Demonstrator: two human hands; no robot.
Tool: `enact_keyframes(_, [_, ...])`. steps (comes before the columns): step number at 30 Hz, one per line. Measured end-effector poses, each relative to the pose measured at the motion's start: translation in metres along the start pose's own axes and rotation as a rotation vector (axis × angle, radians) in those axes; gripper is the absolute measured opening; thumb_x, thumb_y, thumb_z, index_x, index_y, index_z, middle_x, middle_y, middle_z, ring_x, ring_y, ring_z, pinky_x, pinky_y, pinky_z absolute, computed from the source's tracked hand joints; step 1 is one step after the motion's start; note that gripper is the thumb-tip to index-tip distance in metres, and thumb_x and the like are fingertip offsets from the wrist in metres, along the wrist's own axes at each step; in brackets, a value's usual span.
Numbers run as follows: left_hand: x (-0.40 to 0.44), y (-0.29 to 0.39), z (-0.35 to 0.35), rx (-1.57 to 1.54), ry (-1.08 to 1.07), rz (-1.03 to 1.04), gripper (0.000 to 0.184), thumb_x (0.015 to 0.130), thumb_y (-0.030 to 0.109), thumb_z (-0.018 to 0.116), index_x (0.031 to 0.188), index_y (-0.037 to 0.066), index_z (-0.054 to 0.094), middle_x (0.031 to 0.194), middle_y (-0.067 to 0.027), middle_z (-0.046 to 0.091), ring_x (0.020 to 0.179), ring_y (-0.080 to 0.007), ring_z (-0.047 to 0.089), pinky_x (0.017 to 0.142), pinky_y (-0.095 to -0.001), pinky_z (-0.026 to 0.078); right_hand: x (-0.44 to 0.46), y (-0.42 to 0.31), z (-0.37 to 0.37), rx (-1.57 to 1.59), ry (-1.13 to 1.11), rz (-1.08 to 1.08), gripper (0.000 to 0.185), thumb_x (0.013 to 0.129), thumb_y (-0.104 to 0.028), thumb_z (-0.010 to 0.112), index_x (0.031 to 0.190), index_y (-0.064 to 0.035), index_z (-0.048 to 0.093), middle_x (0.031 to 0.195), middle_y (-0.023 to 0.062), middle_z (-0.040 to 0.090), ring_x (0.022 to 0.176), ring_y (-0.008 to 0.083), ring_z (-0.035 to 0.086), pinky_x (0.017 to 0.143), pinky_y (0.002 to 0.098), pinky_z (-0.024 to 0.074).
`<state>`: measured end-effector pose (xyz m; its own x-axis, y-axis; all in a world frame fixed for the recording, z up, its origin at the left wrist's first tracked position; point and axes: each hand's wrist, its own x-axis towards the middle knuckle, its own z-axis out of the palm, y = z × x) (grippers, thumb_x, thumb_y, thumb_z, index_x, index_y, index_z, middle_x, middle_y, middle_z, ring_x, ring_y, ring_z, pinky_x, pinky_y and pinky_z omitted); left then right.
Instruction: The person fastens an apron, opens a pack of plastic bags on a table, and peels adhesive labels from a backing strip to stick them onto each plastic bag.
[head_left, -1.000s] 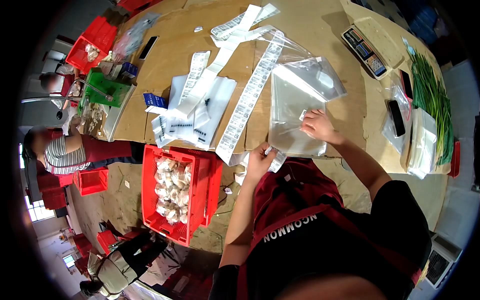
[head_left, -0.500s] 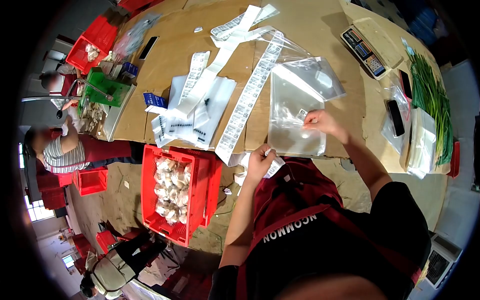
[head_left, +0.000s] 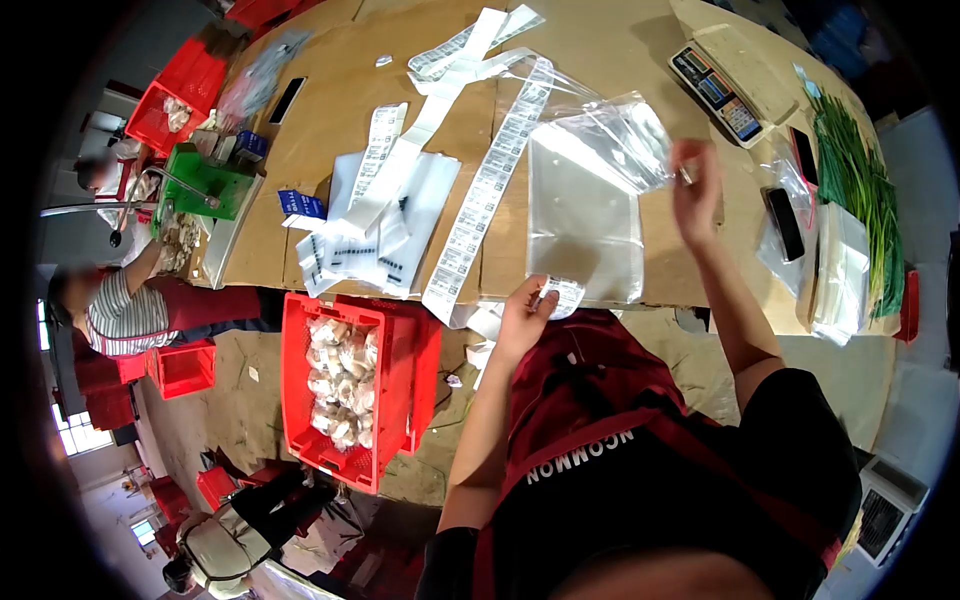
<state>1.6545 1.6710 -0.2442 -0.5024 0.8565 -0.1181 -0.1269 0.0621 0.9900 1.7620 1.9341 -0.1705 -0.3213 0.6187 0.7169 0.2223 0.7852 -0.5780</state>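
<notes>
My left hand [head_left: 525,318], at the table's front edge, pinches a label strip [head_left: 565,294] by its end. My right hand [head_left: 697,190] is raised to the right of the clear plastic bags and blurred by motion. Its curled fingers meet the corner of a folded-over clear plastic bag [head_left: 640,140]. Under that, more clear bags [head_left: 585,225] lie flat in front of me. A long strip of printed labels [head_left: 490,190] runs along their left side.
Printed bags [head_left: 430,190] and a small blue box [head_left: 302,204] lie left. A scale [head_left: 715,92], a phone [head_left: 786,224] and green stalks [head_left: 860,190] are right. A red crate [head_left: 300,390] holds bagged goods below. Co-workers stand at far left.
My right hand has moved up and right from the bag's middle, and the upper bag shifted with it. The small label on the bag is no longer visible. My left hand stays near the edge.
</notes>
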Motion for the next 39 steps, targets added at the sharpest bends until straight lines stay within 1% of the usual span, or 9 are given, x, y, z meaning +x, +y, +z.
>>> enact_keyframes(4, [0.006,0.018,0.009,0.077,-0.107,0.0,0.007,0.085,0.003,0.055,0.091,0.0,0.054,0.073,0.0027,0.052,0.064,-0.0023,0.042,0.054,-0.0187,0.034,-0.073,-0.039,0.017,0.445,-1.227,0.202,0.017,0.078,-0.018,0.066,0.083,-0.003,0.06,0.077,0.0049,0.061,0.073,0.0098,0.054,0.073,0.0239,0.0414])
enact_keyframes(6, [0.007,0.013,0.009,0.162,-0.104,-0.021,0.007,0.083,0.006,0.058,0.088,0.0,0.055,0.07,0.0018,0.052,0.062,-0.0018,0.041,0.052,-0.0188,0.033,-0.089,-0.047,0.018,0.599,-1.211,0.505,0.017,0.074,-0.015,0.07,0.079,-0.0024,0.06,0.071,0.0022,0.059,0.064,0.0073,0.051,0.06,0.0214,0.0418])
enact_keyframes(11, [-0.001,0.002,-0.002,0.341,0.036,-0.164,0.014,0.082,0.013,0.063,0.082,0.0,0.058,0.059,0.0046,0.047,0.051,-0.0027,0.036,0.046,-0.0188,0.031,-0.089,-0.027,0.022,0.75,-1.138,0.797,0.018,0.074,-0.015,0.07,0.077,-0.0024,0.057,0.07,-0.0002,0.057,0.066,0.007,0.05,0.061,0.0218,0.0413])
enact_keyframes(14, [0.001,0.009,0.005,-0.071,0.009,-0.03,0.01,0.086,0.01,0.058,0.085,0.001,0.056,0.063,0.0048,0.048,0.055,-0.0019,0.038,0.049,-0.0179,0.032,-0.086,-0.025,0.022,0.714,-1.096,0.567,0.017,0.077,-0.016,0.067,0.083,-0.0022,0.059,0.074,0.0019,0.059,0.072,0.0077,0.052,0.064,0.0228,0.0432])
enact_keyframes(26, [0.022,-0.009,0.011,0.107,-0.102,-0.14,0.01,0.086,0.002,0.052,0.096,0.0,0.053,0.072,0.003,0.052,0.062,-0.0029,0.043,0.054,-0.0179,0.035,-0.109,-0.042,0.023,0.537,-0.999,0.626,0.015,0.08,-0.013,0.063,0.085,0.0002,0.06,0.075,0.0068,0.063,0.068,0.0097,0.057,0.062,0.0243,0.0451])
enact_keyframes(33, [0.028,-0.001,0.009,0.251,0.146,-0.177,0.017,0.082,0.014,0.064,0.077,-0.001,0.058,0.055,0.0038,0.051,0.049,-0.0033,0.043,0.043,-0.0206,0.034,-0.097,-0.029,0.032,0.517,-0.867,0.525,0.012,0.077,-0.012,0.065,0.081,-0.0011,0.061,0.068,0.0049,0.06,0.06,0.0088,0.054,0.056,0.0247,0.0432])
enact_keyframes(36, [0.021,-0.005,-0.003,0.176,-0.035,-0.196,0.019,0.084,0.017,0.061,0.075,0.001,0.056,0.058,0.0025,0.053,0.052,-0.0021,0.043,0.045,-0.0198,0.034,-0.079,0.001,0.044,0.367,-0.635,0.459,0.02,0.076,-0.021,0.066,0.084,-0.0036,0.06,0.067,0.0058,0.061,0.058,0.013,0.056,0.054,0.0278,0.0444])
enact_keyframes(38, [0.013,-0.007,-0.003,0.157,-0.029,-0.172,0.018,0.085,0.017,0.06,0.076,0.001,0.055,0.059,0.0032,0.052,0.051,-0.0019,0.042,0.045,-0.0194,0.033,-0.077,0.017,0.048,-0.36,-1.036,0.184,0.032,0.075,-0.035,0.064,0.088,-0.0071,0.057,0.071,0.0062,0.063,0.061,0.0207,0.06,0.053,0.0316,0.0462])
enact_keyframes(39, [0.01,-0.006,-0.004,0.137,-0.023,-0.14,0.018,0.087,0.017,0.058,0.077,0.002,0.055,0.059,0.0039,0.051,0.051,-0.0017,0.041,0.045,-0.0191,0.032,-0.076,0.016,0.047,-0.358,-1.033,0.186,0.032,0.075,-0.035,0.064,0.088,-0.0071,0.057,0.071,0.0062,0.063,0.061,0.0207,0.06,0.053,0.0316,0.0462])
